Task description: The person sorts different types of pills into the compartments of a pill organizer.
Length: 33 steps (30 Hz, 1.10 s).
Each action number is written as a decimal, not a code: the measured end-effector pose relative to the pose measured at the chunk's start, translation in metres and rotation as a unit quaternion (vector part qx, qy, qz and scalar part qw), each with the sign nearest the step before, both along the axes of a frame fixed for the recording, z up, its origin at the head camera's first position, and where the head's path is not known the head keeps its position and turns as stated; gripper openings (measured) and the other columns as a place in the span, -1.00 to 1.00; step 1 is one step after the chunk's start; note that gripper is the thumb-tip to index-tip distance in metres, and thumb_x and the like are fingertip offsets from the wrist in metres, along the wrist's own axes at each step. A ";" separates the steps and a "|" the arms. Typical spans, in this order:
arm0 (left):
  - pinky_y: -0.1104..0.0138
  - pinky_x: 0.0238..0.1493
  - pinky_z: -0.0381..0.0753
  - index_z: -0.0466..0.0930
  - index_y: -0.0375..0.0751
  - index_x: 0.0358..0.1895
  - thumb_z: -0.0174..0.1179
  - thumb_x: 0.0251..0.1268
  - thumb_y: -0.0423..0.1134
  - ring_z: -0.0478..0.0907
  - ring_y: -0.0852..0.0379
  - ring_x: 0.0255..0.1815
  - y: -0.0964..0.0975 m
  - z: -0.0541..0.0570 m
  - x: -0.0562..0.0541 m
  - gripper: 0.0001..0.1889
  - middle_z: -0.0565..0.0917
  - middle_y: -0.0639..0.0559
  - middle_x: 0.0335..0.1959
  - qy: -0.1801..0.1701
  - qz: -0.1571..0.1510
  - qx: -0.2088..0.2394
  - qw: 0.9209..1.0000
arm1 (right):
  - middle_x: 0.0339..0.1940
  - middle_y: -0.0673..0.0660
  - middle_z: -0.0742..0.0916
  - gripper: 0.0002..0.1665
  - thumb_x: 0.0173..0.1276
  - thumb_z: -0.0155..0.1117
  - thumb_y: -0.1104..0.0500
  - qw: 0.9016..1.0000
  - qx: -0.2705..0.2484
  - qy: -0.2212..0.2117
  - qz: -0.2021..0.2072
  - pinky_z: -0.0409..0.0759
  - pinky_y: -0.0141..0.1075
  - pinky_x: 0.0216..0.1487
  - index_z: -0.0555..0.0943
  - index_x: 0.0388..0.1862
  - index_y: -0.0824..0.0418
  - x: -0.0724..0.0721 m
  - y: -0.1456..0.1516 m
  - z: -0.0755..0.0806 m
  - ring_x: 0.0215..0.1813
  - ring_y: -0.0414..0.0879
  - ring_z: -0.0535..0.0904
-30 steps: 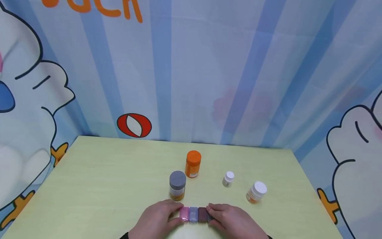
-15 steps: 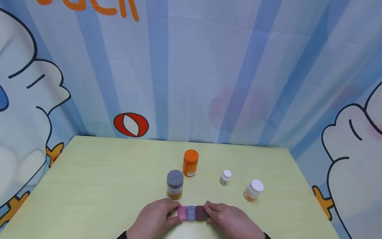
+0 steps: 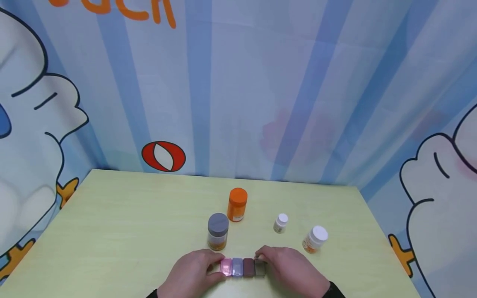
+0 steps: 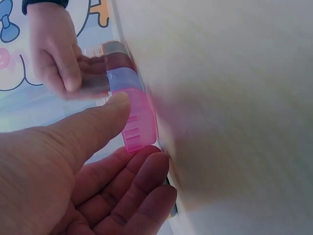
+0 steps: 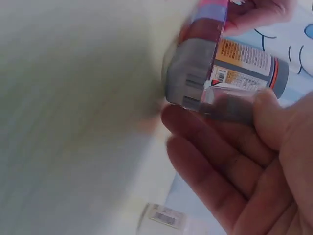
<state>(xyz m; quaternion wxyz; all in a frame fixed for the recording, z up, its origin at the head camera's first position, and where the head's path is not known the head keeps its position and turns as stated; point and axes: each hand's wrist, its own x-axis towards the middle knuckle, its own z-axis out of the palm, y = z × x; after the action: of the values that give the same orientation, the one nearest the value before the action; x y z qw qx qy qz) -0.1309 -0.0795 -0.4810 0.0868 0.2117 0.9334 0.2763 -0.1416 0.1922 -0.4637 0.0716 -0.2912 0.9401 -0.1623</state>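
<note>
A pill organizer [image 3: 237, 267] with pink, blue-purple, dark red and grey compartments lies in a row near the table's front. At its pink end, my left hand [image 3: 194, 271] grips it, thumb [image 4: 115, 110] on one side and fingertips on the other; the pink lid [image 4: 139, 117] is down. My right hand [image 3: 292, 267] is at the back corner of the grey compartment [image 3: 259, 268]. In the right wrist view the grey lid [image 5: 232, 106] stands swung out from its compartment, pinched between my thumb and fingers. The inside of that compartment is hard to make out.
Just behind the organizer stands a grey-capped bottle [image 3: 218, 231], with an orange bottle [image 3: 237, 205] farther back. A small white bottle [image 3: 281, 223] and a larger white-capped bottle [image 3: 315, 239] stand to the right. A striped curtain [image 3: 238, 91] hangs behind the table [image 3: 141, 219].
My right hand has moved back from the organizer's right end, swinging the grey lid up and uncovering the grey compartment to view. My left hand keeps its grip on the pink end.
</note>
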 end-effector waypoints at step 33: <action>0.13 -0.04 0.63 0.70 0.10 0.02 0.39 0.05 0.15 0.55 0.29 -0.24 0.003 0.002 -0.005 -0.55 0.72 0.28 -0.15 -0.064 0.020 -0.029 0.997 | -0.31 -0.24 0.66 -0.86 0.34 0.28 -0.06 0.981 -0.044 0.107 -0.155 0.57 -0.35 -0.23 0.65 -0.19 -0.08 -0.010 0.009 0.006 -0.26 -0.34 0.54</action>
<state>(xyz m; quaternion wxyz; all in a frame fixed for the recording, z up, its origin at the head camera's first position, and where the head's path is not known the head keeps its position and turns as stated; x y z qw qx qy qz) -0.1360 -0.0762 -0.4786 0.1467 0.1721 0.9377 0.2638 -0.1521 0.2015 -0.4577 -0.0685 -0.1610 0.9679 -0.1806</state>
